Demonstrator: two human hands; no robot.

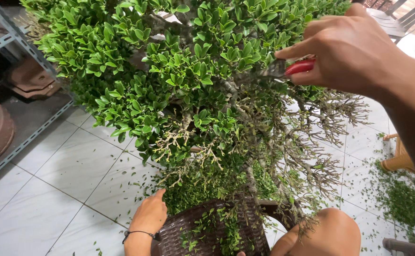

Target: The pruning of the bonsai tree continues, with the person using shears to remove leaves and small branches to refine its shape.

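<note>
— Nearest the lens, the right hand (354, 50) is reaching in from the upper right, fingers curling tight around red-handled pruning shears (290, 68). Are you seeing the blades?

— Barely. The handles are showing red between thumb and forefinger, and the dark blades are poking leftward into the foliage. The shears' long axis is running nearly level, tilting slightly down to the left, tip pointing at the centre of the bonsai tree (188, 80).

— So the next twig is lying to the left of those fingertips?

— Yes, just beyond the blade tip, where green leaves are meeting the grey trunk. Whether the blades are gaping or closing, I cannot tell; leaves are hiding them.

— And the left hand (149, 214)?

— It is resting low at the bottom of the view, fingers together and lying flat against the left rim of the dark woven pot (202, 232), gripping nothing that I can make out. A thin black cord is circling the wrist.

— Which hand is nearer the cutting spot?

— The right one, by far; the left is sitting well below, under the canopy.

— What about the tree itself?

— It is standing in that pot on the white tiled floor (65, 170), trunk rising up and away from the camera, canopy spreading leftward. Bare twigs (321, 137) are hanging on the right side under the shears. Green clippings (401, 199) are lying scattered on the tiles near the right edge of the floor.
</note>
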